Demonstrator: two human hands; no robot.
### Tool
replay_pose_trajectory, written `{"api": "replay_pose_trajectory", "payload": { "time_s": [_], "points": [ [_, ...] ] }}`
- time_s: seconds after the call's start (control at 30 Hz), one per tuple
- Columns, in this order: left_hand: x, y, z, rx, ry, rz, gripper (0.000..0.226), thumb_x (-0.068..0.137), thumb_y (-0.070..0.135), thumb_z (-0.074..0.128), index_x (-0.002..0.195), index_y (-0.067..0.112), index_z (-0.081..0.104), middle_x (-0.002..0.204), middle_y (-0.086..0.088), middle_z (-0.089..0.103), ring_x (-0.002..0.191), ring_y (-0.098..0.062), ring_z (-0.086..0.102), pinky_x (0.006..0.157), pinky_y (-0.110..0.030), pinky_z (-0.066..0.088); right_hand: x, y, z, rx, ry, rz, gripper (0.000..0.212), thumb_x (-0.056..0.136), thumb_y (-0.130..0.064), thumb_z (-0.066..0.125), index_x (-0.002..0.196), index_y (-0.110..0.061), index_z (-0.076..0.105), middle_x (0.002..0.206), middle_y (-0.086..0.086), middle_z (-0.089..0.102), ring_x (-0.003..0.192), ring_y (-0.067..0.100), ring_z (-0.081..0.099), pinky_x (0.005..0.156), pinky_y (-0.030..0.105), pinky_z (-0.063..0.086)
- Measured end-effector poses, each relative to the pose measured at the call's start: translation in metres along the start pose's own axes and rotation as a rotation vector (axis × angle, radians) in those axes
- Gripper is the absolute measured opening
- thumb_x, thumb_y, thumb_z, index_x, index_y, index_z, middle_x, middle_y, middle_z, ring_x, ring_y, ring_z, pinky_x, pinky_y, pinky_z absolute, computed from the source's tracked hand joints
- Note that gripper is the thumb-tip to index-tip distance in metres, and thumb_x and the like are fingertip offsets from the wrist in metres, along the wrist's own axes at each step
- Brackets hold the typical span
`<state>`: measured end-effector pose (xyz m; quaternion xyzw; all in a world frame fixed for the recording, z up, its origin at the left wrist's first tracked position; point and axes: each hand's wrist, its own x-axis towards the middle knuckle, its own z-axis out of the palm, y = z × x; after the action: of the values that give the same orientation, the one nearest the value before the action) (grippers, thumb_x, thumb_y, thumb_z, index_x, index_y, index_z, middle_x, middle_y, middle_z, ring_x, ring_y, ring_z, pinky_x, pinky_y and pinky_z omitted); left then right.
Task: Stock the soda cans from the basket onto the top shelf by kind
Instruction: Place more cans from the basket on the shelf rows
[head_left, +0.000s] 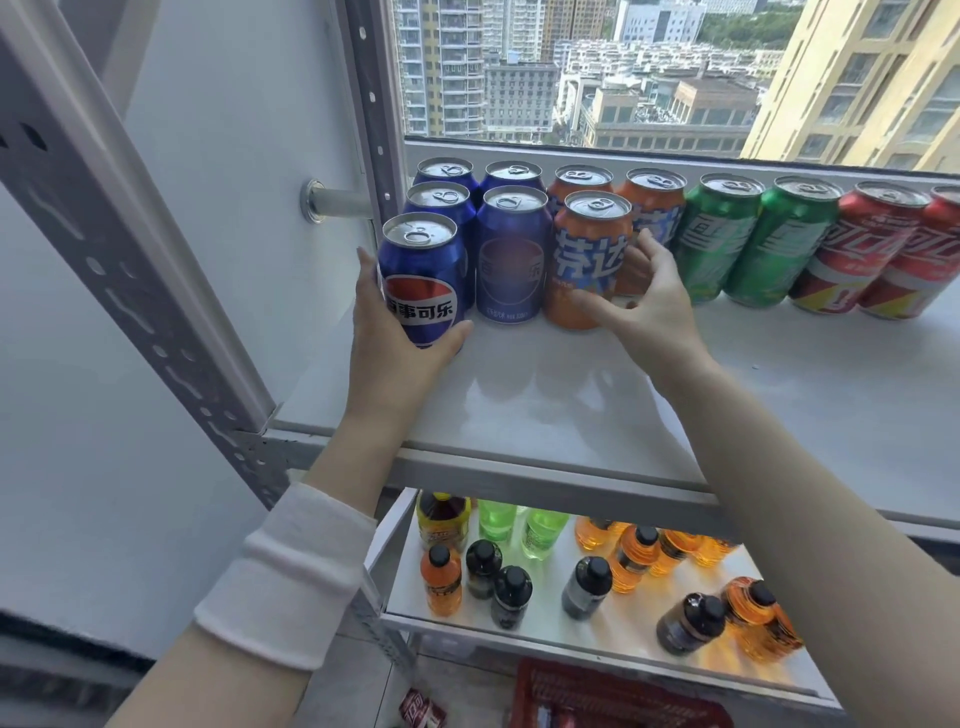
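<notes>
Left hand (400, 338) grips upright blue Pepsi aluminium can (423, 270), left-centre of frame, apparently set on white top shelf (623, 395) at front of the blue column. Right hand (649, 306) wraps fingers and thumb round upright orange soda can (589, 254), frame centre, front of orange column. Both long axes vertical, each can straight ahead of its own hand. Green cans (727, 244), red cans (857, 249) further right. Likely next: let go, reach down to red plastic basket (597, 696), bottom edge

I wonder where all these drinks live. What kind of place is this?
Probably a shop's stock corner, high in a city building. The top shelf holds soda cans grouped by kind, bottled drinks sit on the shelf below, and the window shows tall towers.
</notes>
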<state>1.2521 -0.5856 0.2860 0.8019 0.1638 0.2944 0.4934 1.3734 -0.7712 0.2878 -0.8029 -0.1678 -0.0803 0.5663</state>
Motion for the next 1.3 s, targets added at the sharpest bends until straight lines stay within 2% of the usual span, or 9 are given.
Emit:
{"api": "replay_pose_trajectory", "payload": {
  "time_s": [0.07,0.13,0.23,0.37,0.67,0.87,1.0,1.17,1.3],
  "points": [
    [-0.009,0.004,-0.003,0.039,0.022,0.000,0.101,0.075,0.025,0.074,0.148,0.019,0.004,0.154,0.001,0.020,0.140,-0.012,0.023,0.105,-0.018,0.025,-0.011,0.000,-0.004,-0.054,0.008,-0.016,0.096,0.072,-0.025,0.078,0.146,-0.006,0.020,0.147,0.010,0.035,0.135,0.018,0.035,0.113,0.037,0.030],
    [-0.022,0.010,-0.006,0.106,0.060,0.010,0.097,0.078,0.027,0.072,0.148,0.016,0.005,0.156,0.000,0.015,0.142,-0.013,0.017,0.103,-0.014,0.019,-0.025,-0.004,-0.010,-0.096,0.000,-0.028,0.094,0.075,-0.028,0.076,0.146,-0.006,0.019,0.148,0.012,0.032,0.137,0.020,0.031,0.114,0.037,0.027],
    [-0.047,0.019,-0.010,0.183,0.110,0.017,0.093,0.081,0.032,0.068,0.148,0.014,0.007,0.157,-0.004,0.011,0.144,-0.016,0.013,0.111,-0.022,0.014,-0.049,-0.013,-0.023,-0.130,-0.015,-0.053,0.090,0.078,-0.027,0.073,0.146,-0.004,0.018,0.148,0.013,0.028,0.137,0.021,0.030,0.114,0.030,0.024],
    [-0.089,0.033,-0.013,0.213,0.161,0.032,0.087,0.084,0.032,0.064,0.148,0.012,0.008,0.157,-0.007,0.012,0.145,-0.019,0.010,0.118,-0.033,0.013,-0.090,-0.023,-0.045,-0.205,-0.051,-0.103,0.086,0.081,-0.028,0.069,0.146,-0.004,0.018,0.150,0.010,0.026,0.139,0.018,0.026,0.103,0.012,0.017],
    [-0.224,0.066,0.007,0.279,0.078,0.073,0.073,0.091,0.031,0.055,0.148,0.013,0.012,0.156,-0.005,0.016,0.144,-0.018,0.015,0.116,-0.031,0.017,-0.235,-0.017,-0.123,-0.356,-0.088,-0.242,0.077,0.085,-0.027,0.065,0.143,0.001,0.023,0.146,0.016,0.032,0.139,0.024,0.025,0.112,0.022,0.015],
    [-0.299,0.076,0.022,0.324,-0.068,0.108,0.072,0.091,0.029,0.054,0.148,0.011,0.013,0.156,-0.007,0.017,0.144,-0.020,0.014,0.116,-0.031,0.016,-0.314,-0.006,-0.156,-0.386,-0.102,-0.178,0.076,0.087,-0.028,0.063,0.144,0.000,0.022,0.149,0.015,0.029,0.142,0.026,0.022,0.117,0.037,0.020],
    [-0.334,0.079,0.029,0.354,-0.163,0.149,0.069,0.092,0.030,0.053,0.146,0.007,0.018,0.153,-0.010,0.024,0.141,-0.023,0.021,0.115,-0.039,0.022,-0.358,-0.003,-0.173,-0.408,-0.063,-0.133,0.075,0.087,-0.030,0.062,0.144,-0.001,0.023,0.149,0.014,0.030,0.141,0.025,0.024,0.116,0.036,0.021],
    [-0.375,0.070,0.032,0.358,-0.278,0.185,0.069,0.092,0.030,0.053,0.147,0.008,0.016,0.155,-0.008,0.019,0.144,-0.022,0.014,0.118,-0.034,0.014,-0.414,0.007,-0.182,-0.466,-0.043,-0.055,0.073,0.087,-0.030,0.062,0.144,-0.002,0.025,0.149,0.014,0.031,0.141,0.026,0.024,0.116,0.034,0.021],
    [-0.411,0.051,0.033,0.346,-0.352,0.160,0.069,0.092,0.029,0.054,0.147,0.010,0.018,0.155,-0.008,0.019,0.144,-0.023,0.015,0.117,-0.039,0.017,-0.462,0.027,-0.181,-0.494,-0.047,0.042,0.073,0.087,-0.031,0.062,0.144,-0.004,0.026,0.149,0.013,0.032,0.140,0.026,0.026,0.116,0.037,0.022]
  ]
}}
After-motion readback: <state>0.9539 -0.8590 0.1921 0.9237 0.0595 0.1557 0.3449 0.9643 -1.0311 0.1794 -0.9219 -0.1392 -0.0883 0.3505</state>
